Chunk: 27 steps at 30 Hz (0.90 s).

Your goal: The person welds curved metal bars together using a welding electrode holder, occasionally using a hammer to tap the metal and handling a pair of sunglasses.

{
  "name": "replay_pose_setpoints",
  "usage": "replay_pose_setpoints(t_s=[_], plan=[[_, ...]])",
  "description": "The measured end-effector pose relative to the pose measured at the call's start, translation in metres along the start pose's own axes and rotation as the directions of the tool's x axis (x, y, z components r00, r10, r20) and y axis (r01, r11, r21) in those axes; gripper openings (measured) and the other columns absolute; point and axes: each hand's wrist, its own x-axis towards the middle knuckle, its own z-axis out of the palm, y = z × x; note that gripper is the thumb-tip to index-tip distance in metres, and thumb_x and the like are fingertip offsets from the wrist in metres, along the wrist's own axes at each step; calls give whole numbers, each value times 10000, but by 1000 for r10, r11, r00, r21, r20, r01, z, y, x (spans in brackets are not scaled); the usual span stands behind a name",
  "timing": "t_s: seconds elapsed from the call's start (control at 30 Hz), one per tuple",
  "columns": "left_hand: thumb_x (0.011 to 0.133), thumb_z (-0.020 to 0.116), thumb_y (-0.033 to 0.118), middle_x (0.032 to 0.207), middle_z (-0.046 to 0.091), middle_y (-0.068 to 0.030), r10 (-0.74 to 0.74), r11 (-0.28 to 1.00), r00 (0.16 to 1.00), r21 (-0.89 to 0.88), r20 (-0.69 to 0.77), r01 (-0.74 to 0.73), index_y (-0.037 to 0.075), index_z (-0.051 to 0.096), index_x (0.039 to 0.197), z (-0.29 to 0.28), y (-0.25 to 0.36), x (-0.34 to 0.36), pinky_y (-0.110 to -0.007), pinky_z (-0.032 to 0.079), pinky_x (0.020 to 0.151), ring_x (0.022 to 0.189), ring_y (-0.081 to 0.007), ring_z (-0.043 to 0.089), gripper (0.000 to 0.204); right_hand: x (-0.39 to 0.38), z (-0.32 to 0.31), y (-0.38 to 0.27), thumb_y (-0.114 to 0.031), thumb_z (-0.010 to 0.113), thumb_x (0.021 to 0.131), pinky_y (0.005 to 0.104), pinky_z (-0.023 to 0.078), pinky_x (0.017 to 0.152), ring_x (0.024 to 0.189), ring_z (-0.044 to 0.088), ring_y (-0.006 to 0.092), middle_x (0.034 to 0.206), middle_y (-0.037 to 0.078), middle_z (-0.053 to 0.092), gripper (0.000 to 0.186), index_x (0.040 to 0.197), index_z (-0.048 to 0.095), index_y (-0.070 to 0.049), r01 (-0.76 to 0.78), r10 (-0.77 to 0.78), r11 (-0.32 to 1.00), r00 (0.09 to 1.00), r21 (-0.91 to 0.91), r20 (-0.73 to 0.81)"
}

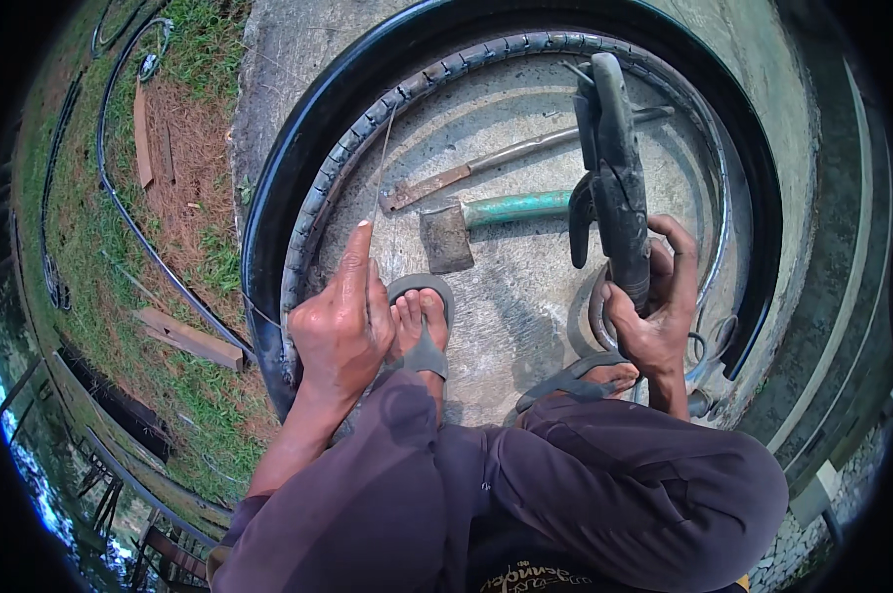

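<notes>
My left hand [338, 321] is at the left side of a ring [352, 143] bound with many short ties. Its index finger points away from me and its other fingers are curled. A thin wire [383, 163] runs from the ring to that fingertip and appears held in the hand. My right hand [659, 306] is wrapped round the lower end of a thick dark object [616, 163] with a curved side arm, held upright; its exact kind is unclear. Behind it lie a hammer [448, 239] with a green handle and a flat rusty-bladed tool [431, 188] with a long handle.
A wide black curved strip [268, 208] circles the bound ring on the concrete. My sandalled feet [422, 321] stand inside it. Left, on grass, lie a wooden block [189, 339], a plank [144, 138] and long dark hoses [150, 237]. A stepped edge [842, 227] runs along the right.
</notes>
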Motion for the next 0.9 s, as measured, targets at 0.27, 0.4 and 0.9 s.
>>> replay_pose_setpoints(t_s=[0.27, 0.4, 0.9], plan=[[886, 638, 6, 1003, 725, -181, -95, 993, 991, -66, 96, 101, 43, 603, 1320, 3, 21, 5, -371, 541, 584, 712, -294, 723, 437, 10, 28, 22, 24, 742, 758, 294, 512, 690, 776, 648, 157, 900, 111, 654, 544, 1236, 481, 0, 251, -298, 952, 889, -175, -347], [888, 631, 4, 1042, 721, -184, -108, 993, 992, -37, 61, 110, 36, 595, 1325, 5, 15, -2, -367, 553, 600, 751, -299, 730, 440, 11, 26, 5, -140, 736, 857, 261, 471, 550, 577, 587, 100, 708, 35, 617, 279, 1030, 576, 9, -282, 268, 954, 954, 99, 132], [892, 648, 20, 873, 721, -187, -75, 996, 996, -52, 47, 77, 36, 601, 1322, 13, 21, 0, -372, 531, 550, 669, -298, 716, 432, 18, 77, 35, -88, 721, 794, 432, 541, 713, 832, 703, 403, 912, 244, 667, 496, 1225, 503, 24, 28, -19, 990, 998, -136, 68]])
